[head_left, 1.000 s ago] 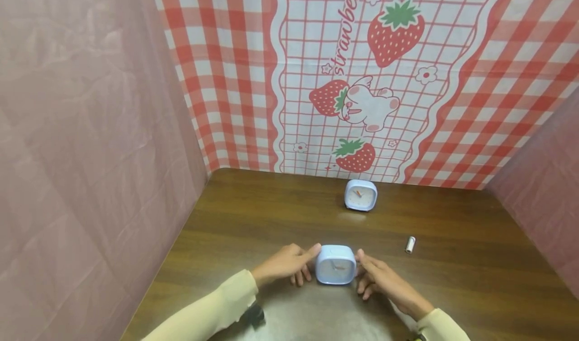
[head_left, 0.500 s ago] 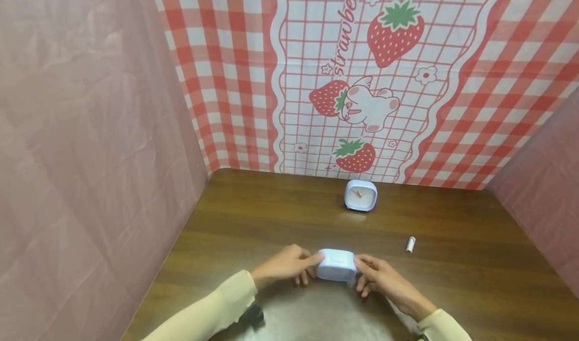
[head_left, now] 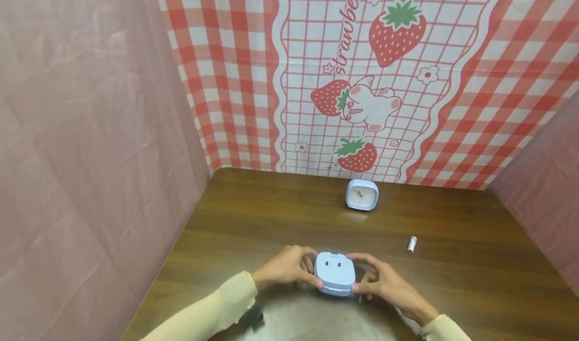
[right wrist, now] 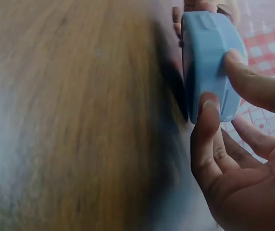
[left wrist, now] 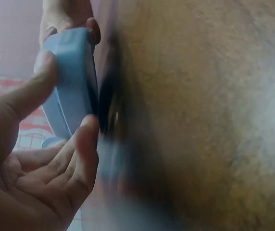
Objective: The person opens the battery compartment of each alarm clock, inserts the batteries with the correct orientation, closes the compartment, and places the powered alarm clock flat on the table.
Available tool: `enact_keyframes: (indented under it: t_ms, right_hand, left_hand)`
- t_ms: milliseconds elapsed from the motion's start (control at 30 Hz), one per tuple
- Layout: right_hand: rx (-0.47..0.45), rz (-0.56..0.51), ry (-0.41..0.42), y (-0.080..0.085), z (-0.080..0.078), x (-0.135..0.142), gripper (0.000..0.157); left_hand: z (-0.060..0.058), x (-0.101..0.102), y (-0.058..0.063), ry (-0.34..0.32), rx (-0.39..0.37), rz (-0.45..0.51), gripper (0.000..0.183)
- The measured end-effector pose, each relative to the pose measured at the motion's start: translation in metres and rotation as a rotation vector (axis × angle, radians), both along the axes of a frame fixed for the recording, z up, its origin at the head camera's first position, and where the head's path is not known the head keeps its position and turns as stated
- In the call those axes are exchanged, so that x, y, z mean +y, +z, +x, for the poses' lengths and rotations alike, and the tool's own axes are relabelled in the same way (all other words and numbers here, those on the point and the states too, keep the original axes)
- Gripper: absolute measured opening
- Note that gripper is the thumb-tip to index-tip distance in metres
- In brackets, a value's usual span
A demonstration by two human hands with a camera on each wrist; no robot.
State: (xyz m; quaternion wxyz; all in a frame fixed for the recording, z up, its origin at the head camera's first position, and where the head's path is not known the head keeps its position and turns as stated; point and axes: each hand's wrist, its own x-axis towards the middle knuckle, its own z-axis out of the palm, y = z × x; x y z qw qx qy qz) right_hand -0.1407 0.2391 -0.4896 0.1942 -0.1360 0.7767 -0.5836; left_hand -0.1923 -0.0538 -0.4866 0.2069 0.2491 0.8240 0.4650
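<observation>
In the head view a pale blue alarm clock point(head_left: 334, 271) is held near the front of the table, its dial out of sight and a plain side with two small dark spots facing up. My left hand point(head_left: 289, 266) grips its left edge, thumb at the near corner. On the opposite edge, my right hand point(head_left: 384, 285) holds it with thumb and fingers. The left wrist view shows the thumb and fingertips pressed on the clock's side point(left wrist: 72, 82). From the right wrist, the clock point(right wrist: 209, 62) appears pinched close over the table, edge-on.
Farther back on the wooden table point(head_left: 253, 210) stands a second pale blue clock point(head_left: 362, 195), dial toward me. A small white battery point(head_left: 411, 244) lies to the right. Behind rises a red checked strawberry cloth point(head_left: 244, 80); a pinkish curtain point(head_left: 99, 130) borders the left side.
Both hands have tipped the near clock over: its dial faced me, then its top, and now the two-spotted side shows. The fingers have shifted round its edges. The far clock and battery stay put.
</observation>
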Motion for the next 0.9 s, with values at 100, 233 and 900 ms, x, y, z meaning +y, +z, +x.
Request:
enact_keyframes:
  t_ms: [100,233,900]
  right_hand:
    - [0.086,0.033,0.026,0.000,0.001,-0.001,0.079]
    - [0.233,0.071,0.043,-0.001,0.002,-0.005,0.080]
    - [0.317,0.223,0.191,0.001,-0.019,0.005,0.092]
  left_hand:
    - [0.001,0.002,-0.005,-0.003,0.083,-0.030,0.078]
    - [0.004,0.003,-0.010,0.001,0.147,-0.055,0.081]
    - [0.010,0.001,-0.010,0.026,0.247,-0.146,0.090]
